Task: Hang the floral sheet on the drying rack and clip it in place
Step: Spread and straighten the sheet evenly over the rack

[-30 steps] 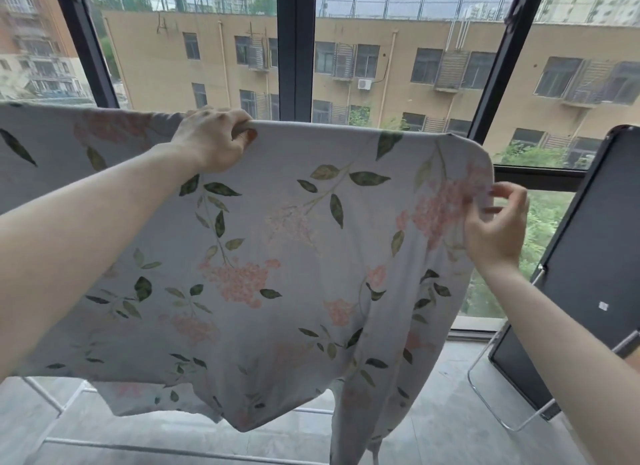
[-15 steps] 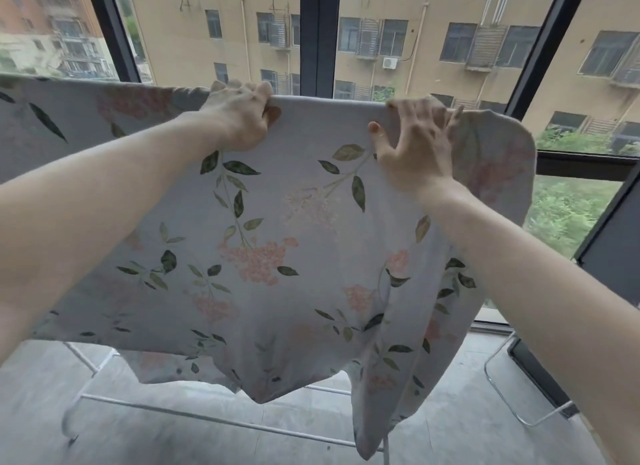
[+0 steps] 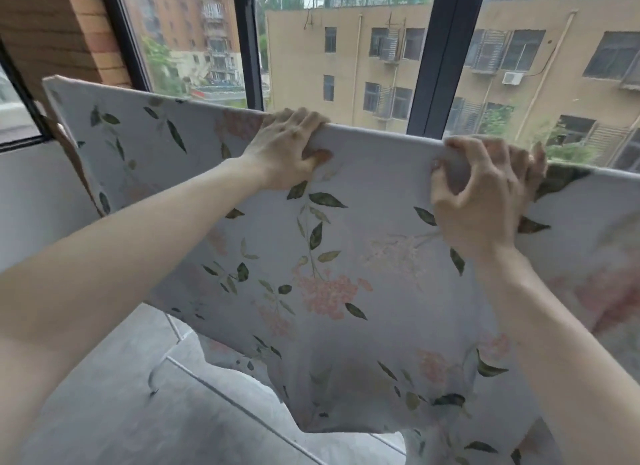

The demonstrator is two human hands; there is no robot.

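Currently the floral sheet [image 3: 329, 256] hangs draped over the drying rack's top bar, spanning the frame from upper left to right edge. Left hand [image 3: 284, 153], centre frame, curls over the fold and grips cloth against the bar; right hand [image 3: 481, 194], centre right, pinches a bunch of cloth at the fold. Judgement: slide the hands apart along the bar to flatten the bunch before clipping. Cloth is thin, matte, leaf-and-blossom printed. White rack tubing [image 3: 221, 395] shows lower left.
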